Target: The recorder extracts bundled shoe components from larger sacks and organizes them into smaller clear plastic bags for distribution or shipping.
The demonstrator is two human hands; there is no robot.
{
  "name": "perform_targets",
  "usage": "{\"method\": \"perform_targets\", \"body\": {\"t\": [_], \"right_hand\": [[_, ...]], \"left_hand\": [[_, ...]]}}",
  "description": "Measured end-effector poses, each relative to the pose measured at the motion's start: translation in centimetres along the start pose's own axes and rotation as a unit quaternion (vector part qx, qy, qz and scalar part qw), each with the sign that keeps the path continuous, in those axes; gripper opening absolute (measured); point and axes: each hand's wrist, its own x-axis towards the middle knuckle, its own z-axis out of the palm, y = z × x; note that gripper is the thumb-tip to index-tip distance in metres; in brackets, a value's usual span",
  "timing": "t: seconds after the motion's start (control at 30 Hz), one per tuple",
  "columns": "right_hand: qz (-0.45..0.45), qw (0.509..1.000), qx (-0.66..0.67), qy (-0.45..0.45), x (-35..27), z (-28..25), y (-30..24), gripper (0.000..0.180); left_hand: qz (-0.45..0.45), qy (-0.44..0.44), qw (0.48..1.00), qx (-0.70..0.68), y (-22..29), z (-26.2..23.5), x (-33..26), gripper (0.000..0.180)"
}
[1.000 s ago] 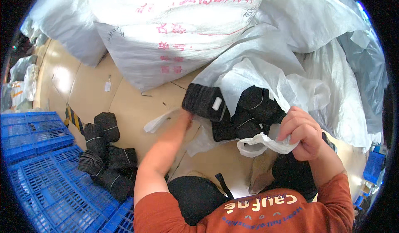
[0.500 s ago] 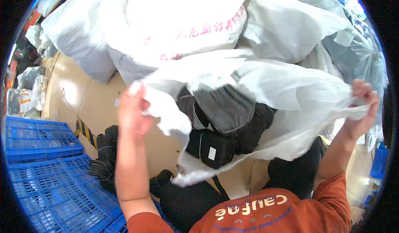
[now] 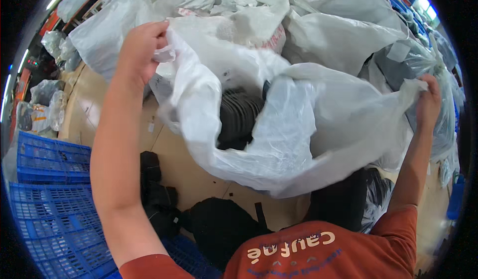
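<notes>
A large white plastic sack (image 3: 279, 172) hangs between my raised hands in front of my lap, its mouth spread wide. My left hand (image 3: 144, 52) grips the rim at the upper left, fingers closed round the bunched edge. On the far right, my right hand (image 3: 430, 99) pinches the opposite rim. Through the mouth I see a stack of dark ribbed fabric bundles (image 3: 239, 112). Folds of the sack cover the rest of its contents. Both arms are stretched apart.
Blue plastic crates (image 3: 50, 219) stand at the lower left, beside dark fabric bundles (image 3: 158, 194) near my leg. Full white sacks (image 3: 343, 40) crowd the far side. A translucent bag (image 3: 440, 124) stands at the right. Tan tiled floor (image 3: 164, 152) shows between.
My left hand has risen and moved farther away with the rim; my right hand has also risen slightly. The sack's near side has lifted, hiding more of the dark bundles inside.
</notes>
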Motion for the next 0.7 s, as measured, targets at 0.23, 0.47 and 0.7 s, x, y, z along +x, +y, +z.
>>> {"method": "perform_targets", "body": {"t": [0.23, 0.47, 0.7], "right_hand": [[-0.141, 0.859, -0.322, -0.373, -3.6, 8.6, -3.1, 0.023], [-0.218, 0.696, -0.239, -0.641, -16.4, 19.9, -13.6, 0.066], [0.027, 0.863, 0.088, -0.496, -18.3, 16.2, -7.5, 0.018]], "left_hand": [[-0.123, -0.014, 0.991, -0.058, -11.6, 0.8, 0.9, 0.017], [0.052, -0.081, 0.99, 0.098, -14.1, -0.8, -4.3, 0.039], [-0.166, 0.277, 0.834, 0.447, -23.1, -21.5, -29.1, 0.025]]}}
